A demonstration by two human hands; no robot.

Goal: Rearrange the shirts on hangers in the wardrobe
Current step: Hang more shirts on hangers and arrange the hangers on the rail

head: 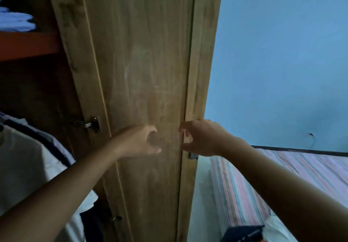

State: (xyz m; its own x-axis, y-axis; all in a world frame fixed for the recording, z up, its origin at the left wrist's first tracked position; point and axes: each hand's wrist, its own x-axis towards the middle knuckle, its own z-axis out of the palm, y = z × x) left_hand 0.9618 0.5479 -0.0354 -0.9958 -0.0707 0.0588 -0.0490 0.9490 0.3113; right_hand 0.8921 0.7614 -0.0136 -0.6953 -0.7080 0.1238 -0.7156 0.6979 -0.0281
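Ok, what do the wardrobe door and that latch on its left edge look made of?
The door looks like wood with a dull, scuffed finish: vertical grain and pale scratches show. The latch looks like metal, dark with a glint; it is too blurred to say more.

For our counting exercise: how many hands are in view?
2: the left hand in front of the wooden wardrobe door, the right hand at its right edge.
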